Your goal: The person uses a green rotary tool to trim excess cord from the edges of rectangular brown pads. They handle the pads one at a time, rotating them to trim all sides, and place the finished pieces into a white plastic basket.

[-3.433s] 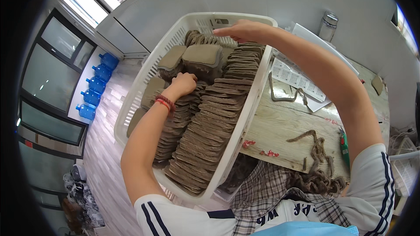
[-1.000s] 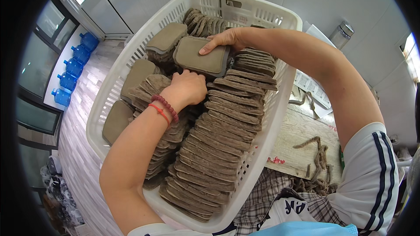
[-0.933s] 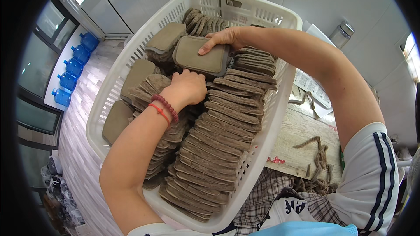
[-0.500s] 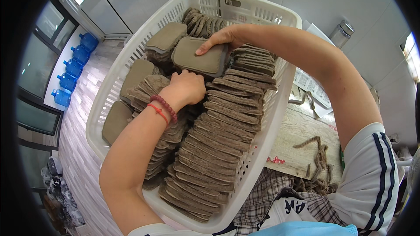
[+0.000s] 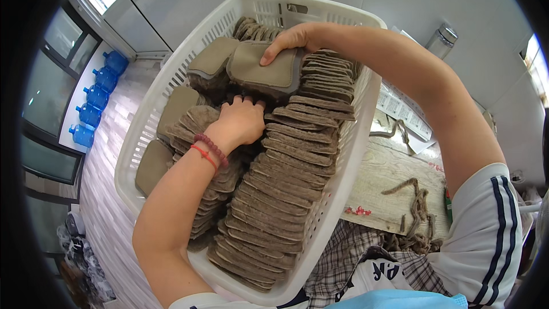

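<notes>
My right hand (image 5: 291,40) grips a stack of olive-brown pads (image 5: 265,66), thumb on the smooth top face and fingers out of sight behind it. The stack has rounded corners, a stitched border and fuzzy undersides, and its near edge is raised. Just below it, my left hand (image 5: 242,119) reaches palm down into the dark gap between the pads, fingers apart and tips partly in shadow. Beside it, a long row of fuzzy pads (image 5: 269,200) stands on edge in a white plastic basket (image 5: 366,109). More olive pads (image 5: 213,55) lie along the basket's left side.
Right of the basket, a wood-patterned table (image 5: 383,171) bears fuzzy strips (image 5: 419,206) and printed sheets (image 5: 409,111). A clear bottle with a metal lid (image 5: 443,39) stands by the wall. Blue water jugs (image 5: 97,97) line the left side. Plaid cloth (image 5: 343,252) lies near my body.
My right hand has tilted the pad stack so its near edge rises. My left fingers have drawn slightly away from it and straightened. The view has shifted a little.
</notes>
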The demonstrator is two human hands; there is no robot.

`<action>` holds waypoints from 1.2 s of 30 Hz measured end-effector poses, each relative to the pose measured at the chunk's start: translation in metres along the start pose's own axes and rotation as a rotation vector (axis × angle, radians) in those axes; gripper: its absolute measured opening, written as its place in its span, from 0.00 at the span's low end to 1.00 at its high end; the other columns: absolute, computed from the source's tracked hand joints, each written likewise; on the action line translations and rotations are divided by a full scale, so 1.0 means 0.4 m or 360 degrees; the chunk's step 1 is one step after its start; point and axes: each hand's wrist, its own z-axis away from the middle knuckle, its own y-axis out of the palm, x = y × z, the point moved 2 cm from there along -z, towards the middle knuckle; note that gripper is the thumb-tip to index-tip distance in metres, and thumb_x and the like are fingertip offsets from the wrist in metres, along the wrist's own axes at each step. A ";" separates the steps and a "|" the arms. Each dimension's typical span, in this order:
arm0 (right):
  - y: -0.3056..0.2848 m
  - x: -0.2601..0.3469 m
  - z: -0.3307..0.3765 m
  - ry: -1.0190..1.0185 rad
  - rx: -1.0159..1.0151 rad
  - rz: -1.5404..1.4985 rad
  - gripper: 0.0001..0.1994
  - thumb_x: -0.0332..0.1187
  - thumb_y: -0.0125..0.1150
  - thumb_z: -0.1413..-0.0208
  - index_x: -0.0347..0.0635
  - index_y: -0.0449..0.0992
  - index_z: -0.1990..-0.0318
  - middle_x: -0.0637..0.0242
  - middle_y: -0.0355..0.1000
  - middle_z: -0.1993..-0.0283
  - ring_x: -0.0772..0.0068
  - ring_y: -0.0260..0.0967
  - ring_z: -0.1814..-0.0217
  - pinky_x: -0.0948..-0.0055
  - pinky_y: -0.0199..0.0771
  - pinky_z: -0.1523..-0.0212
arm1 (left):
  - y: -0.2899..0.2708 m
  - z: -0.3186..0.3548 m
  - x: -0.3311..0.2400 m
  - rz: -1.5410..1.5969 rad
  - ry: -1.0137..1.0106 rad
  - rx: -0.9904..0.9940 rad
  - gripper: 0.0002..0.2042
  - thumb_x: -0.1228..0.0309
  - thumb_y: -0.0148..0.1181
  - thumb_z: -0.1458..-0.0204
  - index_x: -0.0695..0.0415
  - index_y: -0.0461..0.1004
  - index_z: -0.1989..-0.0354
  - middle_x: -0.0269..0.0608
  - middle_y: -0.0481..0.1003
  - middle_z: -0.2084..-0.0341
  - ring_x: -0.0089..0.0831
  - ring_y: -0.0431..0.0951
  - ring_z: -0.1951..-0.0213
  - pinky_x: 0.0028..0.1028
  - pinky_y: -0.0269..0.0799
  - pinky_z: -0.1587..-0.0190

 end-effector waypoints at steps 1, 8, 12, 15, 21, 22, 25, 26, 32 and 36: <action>-0.013 0.004 0.014 -0.0021 -0.0013 -0.0039 0.36 0.49 0.77 0.67 0.43 0.74 0.49 0.59 0.74 0.50 0.65 0.72 0.50 0.64 0.74 0.51 | 0.001 -0.004 0.001 -0.0009 -0.0009 0.0000 0.20 0.71 0.46 0.46 0.61 0.66 0.45 0.55 0.68 0.48 0.52 0.66 0.44 0.51 0.63 0.45; -0.062 0.087 0.241 -0.0405 -0.0094 -0.0441 0.36 0.46 0.76 0.63 0.38 0.70 0.45 0.58 0.73 0.51 0.68 0.73 0.52 0.69 0.76 0.51 | 0.035 -0.010 0.025 0.0006 0.0057 -0.0130 0.19 0.70 0.46 0.46 0.58 0.66 0.45 0.53 0.68 0.48 0.51 0.66 0.44 0.52 0.64 0.46; -0.085 0.081 0.479 -0.0752 0.0213 -0.1028 0.28 0.31 0.70 0.58 0.26 0.69 0.49 0.44 0.75 0.55 0.58 0.78 0.59 0.65 0.82 0.55 | 0.036 -0.027 0.017 -0.0031 0.0019 -0.0170 0.20 0.74 0.50 0.50 0.54 0.66 0.45 0.51 0.68 0.49 0.50 0.64 0.43 0.47 0.65 0.46; -0.112 -0.085 0.617 -0.0668 0.0188 -0.0858 0.26 0.35 0.67 0.57 0.28 0.72 0.51 0.46 0.76 0.57 0.60 0.78 0.62 0.67 0.82 0.59 | 0.046 -0.041 0.026 -0.0035 0.0136 -0.0167 0.19 0.75 0.49 0.49 0.55 0.65 0.46 0.51 0.68 0.50 0.49 0.65 0.44 0.47 0.67 0.47; -0.005 -0.553 0.831 0.0101 -0.0169 -0.0396 0.39 0.41 0.74 0.67 0.30 0.67 0.44 0.59 0.74 0.53 0.69 0.74 0.56 0.69 0.78 0.57 | 0.055 -0.024 0.033 -0.0009 0.0194 -0.0263 0.20 0.75 0.49 0.50 0.57 0.64 0.46 0.52 0.68 0.50 0.51 0.64 0.43 0.50 0.65 0.47; 0.057 -0.567 0.833 0.0192 -0.0130 -0.0515 0.40 0.42 0.74 0.67 0.30 0.66 0.44 0.59 0.74 0.54 0.68 0.74 0.56 0.69 0.78 0.58 | 0.053 -0.020 0.036 0.0004 0.0177 -0.0254 0.20 0.75 0.49 0.50 0.56 0.64 0.46 0.52 0.68 0.50 0.51 0.64 0.43 0.50 0.65 0.47; 0.123 -0.701 0.873 0.0530 -0.0263 -0.0547 0.43 0.42 0.75 0.67 0.31 0.65 0.42 0.57 0.73 0.51 0.64 0.71 0.50 0.66 0.72 0.49 | 0.044 -0.024 0.021 -0.0005 0.0173 -0.0273 0.20 0.75 0.50 0.51 0.56 0.65 0.47 0.51 0.68 0.50 0.50 0.64 0.43 0.50 0.65 0.47; 0.129 -0.755 0.887 0.0612 -0.0306 -0.0564 0.44 0.43 0.76 0.67 0.32 0.64 0.40 0.56 0.72 0.49 0.63 0.70 0.48 0.65 0.70 0.46 | 0.042 -0.027 0.016 -0.0001 0.0177 -0.0286 0.19 0.75 0.50 0.51 0.56 0.66 0.48 0.50 0.69 0.51 0.49 0.64 0.44 0.50 0.65 0.47; 0.070 -0.677 0.935 0.0594 -0.0181 -0.0165 0.54 0.54 0.78 0.69 0.34 0.58 0.36 0.54 0.67 0.42 0.57 0.64 0.40 0.62 0.60 0.37 | 0.026 -0.004 0.009 0.0057 0.0113 -0.0229 0.18 0.76 0.50 0.51 0.58 0.66 0.49 0.48 0.68 0.49 0.49 0.64 0.43 0.50 0.64 0.46; -0.073 -0.451 0.897 0.0202 -0.0783 0.0224 0.51 0.59 0.75 0.67 0.35 0.63 0.37 0.53 0.71 0.46 0.57 0.69 0.45 0.58 0.69 0.42 | 0.026 0.005 0.010 0.0030 0.0157 -0.0262 0.20 0.76 0.50 0.51 0.58 0.66 0.47 0.47 0.68 0.48 0.49 0.64 0.43 0.52 0.62 0.45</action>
